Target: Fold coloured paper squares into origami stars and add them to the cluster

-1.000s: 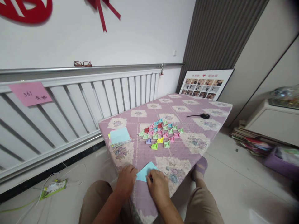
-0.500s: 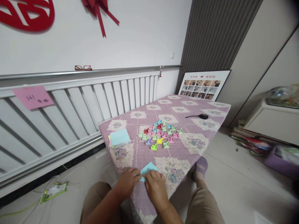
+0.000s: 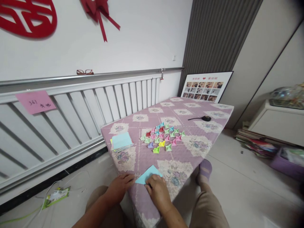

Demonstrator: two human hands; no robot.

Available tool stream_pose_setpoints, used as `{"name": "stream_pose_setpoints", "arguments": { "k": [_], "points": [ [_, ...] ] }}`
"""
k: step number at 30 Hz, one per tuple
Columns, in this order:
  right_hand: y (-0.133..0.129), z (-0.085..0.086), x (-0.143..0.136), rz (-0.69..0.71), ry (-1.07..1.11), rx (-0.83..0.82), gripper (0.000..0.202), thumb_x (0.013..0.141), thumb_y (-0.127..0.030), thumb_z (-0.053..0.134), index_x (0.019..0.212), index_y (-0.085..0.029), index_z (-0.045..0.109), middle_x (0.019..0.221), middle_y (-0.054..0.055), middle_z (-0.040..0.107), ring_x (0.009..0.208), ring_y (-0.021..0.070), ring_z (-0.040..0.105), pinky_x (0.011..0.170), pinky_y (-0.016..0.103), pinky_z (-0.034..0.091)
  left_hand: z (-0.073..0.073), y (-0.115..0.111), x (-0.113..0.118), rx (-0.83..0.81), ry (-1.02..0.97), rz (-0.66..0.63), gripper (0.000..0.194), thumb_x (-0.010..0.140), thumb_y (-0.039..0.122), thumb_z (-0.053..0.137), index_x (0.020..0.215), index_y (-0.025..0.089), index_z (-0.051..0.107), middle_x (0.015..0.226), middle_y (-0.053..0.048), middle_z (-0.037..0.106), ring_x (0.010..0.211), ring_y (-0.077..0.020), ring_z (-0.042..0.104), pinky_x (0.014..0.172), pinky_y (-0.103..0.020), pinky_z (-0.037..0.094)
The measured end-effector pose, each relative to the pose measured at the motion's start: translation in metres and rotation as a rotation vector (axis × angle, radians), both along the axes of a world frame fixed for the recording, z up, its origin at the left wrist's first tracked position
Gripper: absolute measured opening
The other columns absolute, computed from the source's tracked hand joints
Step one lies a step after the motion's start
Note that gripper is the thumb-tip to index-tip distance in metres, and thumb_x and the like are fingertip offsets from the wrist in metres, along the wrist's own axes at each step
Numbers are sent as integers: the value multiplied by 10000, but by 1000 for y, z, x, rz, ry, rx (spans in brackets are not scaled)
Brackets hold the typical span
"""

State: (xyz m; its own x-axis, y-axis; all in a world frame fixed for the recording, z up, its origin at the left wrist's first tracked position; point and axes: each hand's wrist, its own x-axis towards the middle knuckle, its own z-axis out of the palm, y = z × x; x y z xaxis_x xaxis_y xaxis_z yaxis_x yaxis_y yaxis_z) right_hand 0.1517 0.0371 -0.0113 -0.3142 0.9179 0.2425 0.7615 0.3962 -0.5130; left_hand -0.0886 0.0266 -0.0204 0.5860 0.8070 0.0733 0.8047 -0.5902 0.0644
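Note:
A light-blue sheet of paper (image 3: pixel 148 174), folded into a triangle, lies at the near end of the cloth-covered table. My right hand (image 3: pixel 158 190) rests over its right half with curled fingers, gripping it along the near edge; that corner is hidden. Just left of the paper's left corner, my left hand (image 3: pixel 121 187) lies at the table edge with its fingers stretched out, holding nothing. Beyond my hands stand several small folded paper pieces (image 3: pixel 161 143) in green, pink, yellow, red and blue. A stack of coloured paper sheets (image 3: pixel 122 141), light blue on top, sits to their left.
A purple floral tablecloth (image 3: pixel 144 158) covers the table. Towards its far right lies a black object with a thin handle (image 3: pixel 205 118). A white radiator (image 3: pixel 118 98) runs along the left side. A photo board (image 3: pixel 206 87) leans at the far end, and a power strip (image 3: pixel 57 197) lies on the floor.
My left hand has slid left, away from the paper, uncovering its left corner. My right hand stays on the paper, its thumb now lower and more apart from the fingers.

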Motion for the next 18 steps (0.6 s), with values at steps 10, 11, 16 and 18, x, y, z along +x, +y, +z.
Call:
{"name": "stream_pose_setpoints", "arguments": {
  "k": [10, 11, 16, 18],
  "points": [
    [-1, 4, 0, -6, -31, 14, 66, 828, -187, 646, 797, -246, 643, 860, -14, 635, 890, 176, 542, 795, 301, 294, 10, 2, 46, 53, -88, 125, 191, 925, 191, 503, 1089, 218, 598, 1124, -37, 605, 1069, -201, 508, 970, -361, 400],
    [-2, 5, 0, -8, -35, 23, 70, 827, -186, 647, 790, -245, 641, 853, -14, 634, 886, 176, 543, 794, 301, 295, 9, 3, 50, 57, -73, 118, 160, 933, 200, 496, 1051, 211, 605, 1089, -36, 611, 1042, -200, 515, 945, -355, 411],
    [-3, 5, 0, -12, -33, 45, 75, 809, -187, 665, 774, -243, 628, 841, -18, 630, 870, 175, 546, 777, 297, 300, 6, 9, 54, 78, 0, 97, 114, 944, 225, 494, 977, 193, 598, 995, -41, 610, 959, -204, 531, 866, -348, 432],
    [-2, 4, 0, -15, -24, 45, 72, 801, -195, 675, 784, -245, 626, 848, -18, 631, 872, 178, 546, 781, 297, 302, 8, 10, 53, 84, 20, 80, 114, 947, 232, 492, 983, 195, 594, 993, -42, 607, 958, -206, 532, 863, -352, 432]
  ]
}}
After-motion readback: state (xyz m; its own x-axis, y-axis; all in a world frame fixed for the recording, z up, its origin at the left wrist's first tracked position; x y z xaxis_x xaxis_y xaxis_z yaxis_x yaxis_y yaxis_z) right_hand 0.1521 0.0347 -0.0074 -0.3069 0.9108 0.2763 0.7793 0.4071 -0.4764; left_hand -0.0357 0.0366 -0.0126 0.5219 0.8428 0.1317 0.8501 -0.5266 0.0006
